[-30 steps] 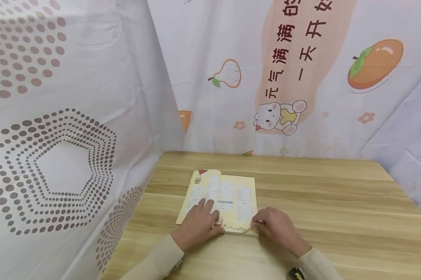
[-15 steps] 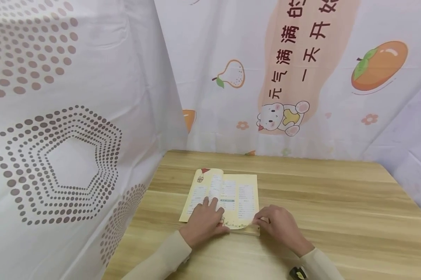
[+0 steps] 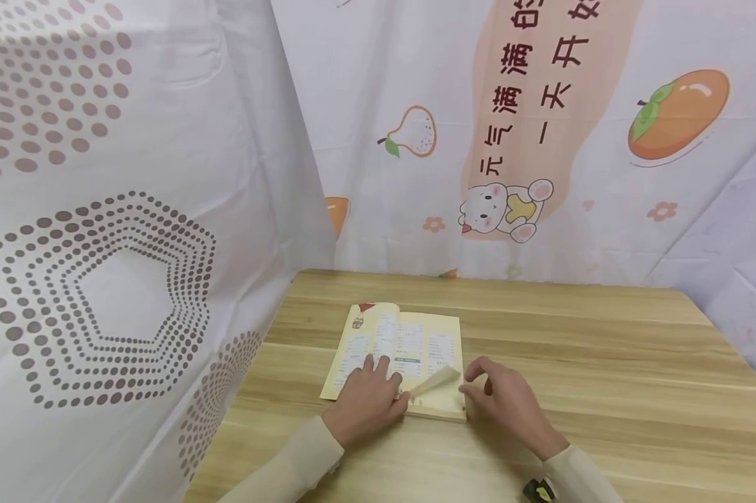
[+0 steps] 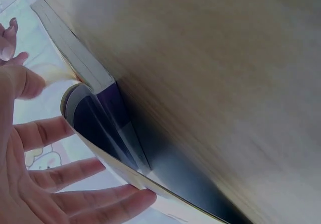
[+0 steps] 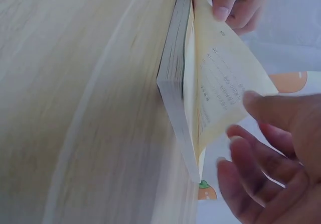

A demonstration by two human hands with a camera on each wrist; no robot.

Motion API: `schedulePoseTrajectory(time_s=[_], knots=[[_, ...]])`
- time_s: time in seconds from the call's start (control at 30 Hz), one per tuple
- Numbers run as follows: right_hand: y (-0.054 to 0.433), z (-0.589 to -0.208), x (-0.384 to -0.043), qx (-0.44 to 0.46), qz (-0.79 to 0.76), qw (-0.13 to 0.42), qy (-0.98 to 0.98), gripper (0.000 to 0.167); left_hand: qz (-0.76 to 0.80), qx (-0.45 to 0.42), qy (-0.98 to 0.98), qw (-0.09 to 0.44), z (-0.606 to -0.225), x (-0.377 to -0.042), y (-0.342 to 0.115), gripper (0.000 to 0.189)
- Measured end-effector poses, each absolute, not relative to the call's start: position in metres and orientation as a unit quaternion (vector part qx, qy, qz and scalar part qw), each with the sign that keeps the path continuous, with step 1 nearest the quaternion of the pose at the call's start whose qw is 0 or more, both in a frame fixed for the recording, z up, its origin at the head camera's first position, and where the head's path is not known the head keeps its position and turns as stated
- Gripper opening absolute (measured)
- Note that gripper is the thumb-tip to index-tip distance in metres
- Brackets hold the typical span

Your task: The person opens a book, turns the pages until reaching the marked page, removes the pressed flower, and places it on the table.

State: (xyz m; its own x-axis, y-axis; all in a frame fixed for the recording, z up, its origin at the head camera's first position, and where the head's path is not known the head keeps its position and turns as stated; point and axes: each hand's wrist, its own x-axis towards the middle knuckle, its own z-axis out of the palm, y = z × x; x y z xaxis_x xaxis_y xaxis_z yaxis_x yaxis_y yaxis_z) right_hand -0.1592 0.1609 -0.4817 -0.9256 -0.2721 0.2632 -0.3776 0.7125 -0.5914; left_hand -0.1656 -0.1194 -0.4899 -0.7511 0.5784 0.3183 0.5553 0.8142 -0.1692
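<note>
An open book (image 3: 441,341) with cream pages of printed text lies on the table. On its left page rests my left hand (image 3: 367,402), fingers spread and thumb near the spine. In the left wrist view, the fingers of my left hand (image 4: 75,179) lie along the bent left side of the book (image 4: 75,50). My right hand (image 3: 502,398) is at the right page's edge, beside a lifted, curled page corner (image 3: 439,377). The right wrist view shows the thumb of my right hand (image 5: 281,148) touching the raised page (image 5: 225,83), with the index fingertip apart from it.
The wooden table (image 3: 573,349) extends to the right of the book. A white curtain with dot patterns (image 3: 120,293) hangs on the left, and a printed cloth (image 3: 365,230) with fruit and characters hangs behind the table.
The lower right page corner, earlier pinched low by my right hand, has lifted and curled over toward the left. My right thumb and index finger have parted. The left hand stays on the book.
</note>
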Motion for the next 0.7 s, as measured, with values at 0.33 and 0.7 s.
schedulePoseTrajectory(time_s=[0.33,0.7], knots=[[0.164,-0.495,-0.157,0.305,0.281,0.023,-0.91,0.032,-0.006,-0.262,-0.946,0.19,-0.483,-0.17,-0.122,0.023],[0.158,-0.496,-0.154,0.314,0.235,0.038,-0.919,0.034,-0.055,-0.268,-0.914,0.298,-0.48,-0.183,-0.146,0.045]])
